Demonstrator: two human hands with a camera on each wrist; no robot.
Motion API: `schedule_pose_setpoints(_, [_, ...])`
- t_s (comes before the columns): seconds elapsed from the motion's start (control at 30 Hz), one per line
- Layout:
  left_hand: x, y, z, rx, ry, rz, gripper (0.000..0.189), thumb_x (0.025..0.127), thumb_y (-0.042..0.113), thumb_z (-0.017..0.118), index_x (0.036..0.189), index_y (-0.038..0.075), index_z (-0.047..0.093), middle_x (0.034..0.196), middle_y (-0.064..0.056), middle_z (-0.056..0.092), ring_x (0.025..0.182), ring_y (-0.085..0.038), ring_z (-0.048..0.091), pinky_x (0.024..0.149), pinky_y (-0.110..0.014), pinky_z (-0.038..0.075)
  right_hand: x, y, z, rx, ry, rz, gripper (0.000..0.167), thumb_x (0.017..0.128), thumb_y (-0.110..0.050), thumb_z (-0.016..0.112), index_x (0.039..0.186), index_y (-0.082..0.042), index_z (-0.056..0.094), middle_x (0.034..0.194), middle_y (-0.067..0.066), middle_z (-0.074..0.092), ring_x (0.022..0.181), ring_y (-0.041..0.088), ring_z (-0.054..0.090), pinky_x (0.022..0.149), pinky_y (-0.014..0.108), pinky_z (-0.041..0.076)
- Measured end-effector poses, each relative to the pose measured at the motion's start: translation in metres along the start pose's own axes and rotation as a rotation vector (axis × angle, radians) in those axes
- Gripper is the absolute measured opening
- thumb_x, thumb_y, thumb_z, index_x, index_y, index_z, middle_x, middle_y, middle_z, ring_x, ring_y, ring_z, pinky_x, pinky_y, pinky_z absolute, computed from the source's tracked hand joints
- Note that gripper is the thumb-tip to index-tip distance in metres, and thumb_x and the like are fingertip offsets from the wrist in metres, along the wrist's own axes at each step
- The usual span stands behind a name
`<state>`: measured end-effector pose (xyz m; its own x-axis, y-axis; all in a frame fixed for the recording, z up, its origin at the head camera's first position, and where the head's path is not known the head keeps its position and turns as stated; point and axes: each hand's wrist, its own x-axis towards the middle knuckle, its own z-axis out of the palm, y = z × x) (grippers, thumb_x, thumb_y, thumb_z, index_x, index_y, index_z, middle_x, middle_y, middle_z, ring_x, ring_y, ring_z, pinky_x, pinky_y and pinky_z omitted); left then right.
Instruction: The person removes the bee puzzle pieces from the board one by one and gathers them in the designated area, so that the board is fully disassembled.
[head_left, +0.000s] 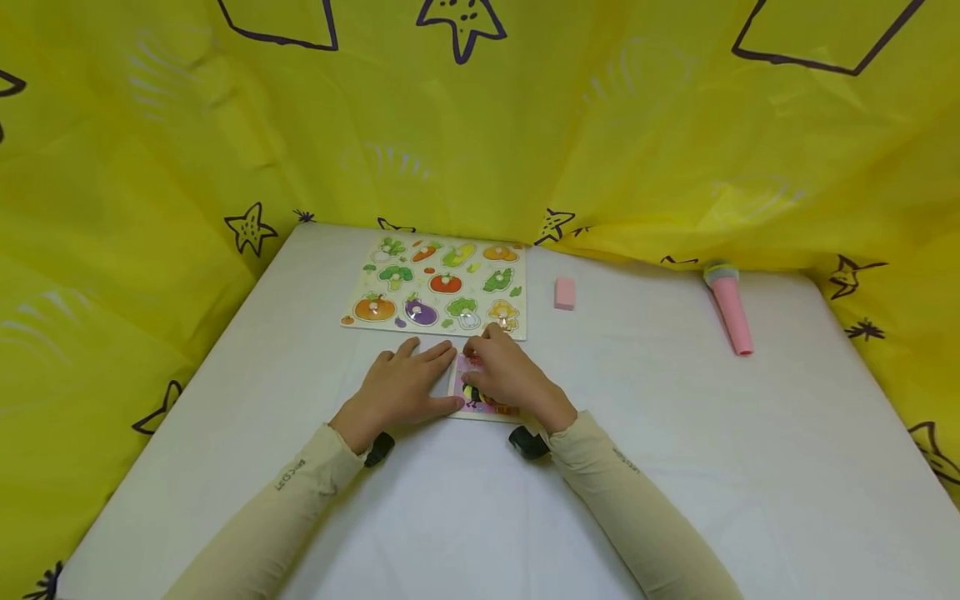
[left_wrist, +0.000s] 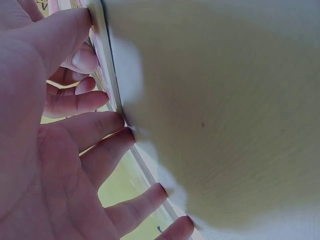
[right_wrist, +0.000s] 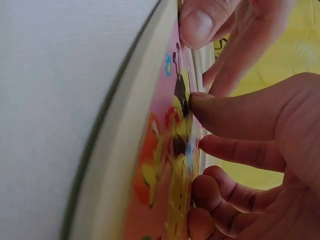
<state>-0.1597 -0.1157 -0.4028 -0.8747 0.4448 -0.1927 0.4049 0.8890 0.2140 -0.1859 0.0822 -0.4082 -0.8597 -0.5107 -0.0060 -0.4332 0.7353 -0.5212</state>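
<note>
A small pink picture board point(head_left: 459, 414) with a pale rim lies flat on the table; the right wrist view shows a yellow-and-black bee picture point(right_wrist: 180, 95) on it. My left hand point(head_left: 405, 390) spreads over its left side, thumb at the lower left corner and the other fingers fairly straight on the table. From the right, my right hand point(head_left: 513, 372) reaches over the board and hides much of it. Its bent fingertips and thumb point(right_wrist: 205, 104) touch the picture side; whether they pinch a loose piece is unclear.
Behind the hands lies a vegetable peg board point(head_left: 480, 260) with several knobbed pieces. A pink block point(head_left: 565, 293) stands to its right, and a pink toy microphone point(head_left: 731, 312) lies farther right. Yellow cloth point(head_left: 645, 150) with drawn stars borders the white table point(head_left: 712, 467).
</note>
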Motion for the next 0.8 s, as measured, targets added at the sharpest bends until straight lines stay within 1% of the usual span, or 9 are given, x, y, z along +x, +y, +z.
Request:
schedule_pose_setpoints(0.13, [-0.0003, -0.0016, 0.0003, -0.004, -0.008, -0.006, 0.084, 0.100, 0.061, 0.067, 0.166, 0.015, 0.044, 0.171, 0.000, 0.039, 0.155, -0.048, 0.029, 0.115, -0.069, 0.033, -0.0003, -0.0022, 0.0016, 0.027, -0.002, 0.023, 0.034, 0.095, -0.014, 0.083, 0.121, 0.004, 0.072, 0.108, 0.015, 0.054, 0.098, 0.029, 0.054, 0.089, 0.045, 0.052])
schedule_pose_setpoints(0.3, [0.0001, -0.0019, 0.0001, -0.021, -0.008, -0.006, 0.084, 0.100, 0.061, 0.067, 0.166, 0.015, 0.043, 0.172, 0.000, 0.038, 0.156, -0.047, 0.028, 0.116, -0.069, 0.031, -0.0014, -0.0041, 0.0017, 0.041, 0.019, 0.040, 0.031, 0.095, -0.011, 0.083, 0.119, 0.002, 0.069, 0.109, 0.016, 0.053, 0.097, 0.031, 0.055, 0.086, 0.047, 0.052])
schedule_pose_setpoints(0.47, [0.0001, -0.0011, -0.0020, -0.015, -0.011, -0.013, 0.084, 0.100, 0.061, 0.067, 0.166, 0.015, 0.043, 0.172, 0.000, 0.038, 0.156, -0.047, 0.029, 0.116, -0.069, 0.031, 0.0002, -0.0031, 0.0018, 0.059, 0.038, 0.026, 0.033, 0.093, -0.009, 0.084, 0.118, -0.002, 0.064, 0.108, 0.015, 0.055, 0.095, 0.029, 0.055, 0.082, 0.045, 0.051])
schedule_pose_setpoints(0.63, [0.0006, -0.0001, -0.0034, -0.008, -0.017, -0.019, 0.084, 0.100, 0.061, 0.068, 0.166, 0.016, 0.043, 0.171, 0.000, 0.038, 0.155, -0.047, 0.030, 0.116, -0.069, 0.032, -0.0002, -0.0022, 0.0021, 0.093, 0.056, 0.022, 0.035, 0.092, -0.007, 0.085, 0.118, -0.003, 0.062, 0.108, 0.014, 0.056, 0.093, 0.028, 0.055, 0.080, 0.044, 0.051])
schedule_pose_setpoints(0.7, [0.0012, 0.0006, -0.0033, -0.007, -0.025, -0.021, 0.085, 0.100, 0.061, 0.067, 0.166, 0.016, 0.043, 0.172, 0.000, 0.038, 0.155, -0.047, 0.029, 0.116, -0.069, 0.033, -0.0013, -0.0019, 0.0018, 0.114, 0.070, 0.021, 0.033, 0.092, -0.004, 0.083, 0.117, -0.003, 0.061, 0.108, 0.013, 0.056, 0.093, 0.028, 0.055, 0.081, 0.043, 0.051])
schedule_pose_setpoints(0.8, [0.0020, 0.0015, -0.0025, -0.009, -0.034, -0.027, 0.085, 0.099, 0.062, 0.067, 0.167, 0.016, 0.042, 0.172, 0.000, 0.037, 0.156, -0.046, 0.029, 0.117, -0.069, 0.032, -0.0026, -0.0008, 0.0020, 0.143, 0.103, 0.001, 0.027, 0.093, 0.001, 0.076, 0.116, 0.000, 0.063, 0.106, 0.013, 0.057, 0.094, 0.027, 0.055, 0.084, 0.042, 0.051])
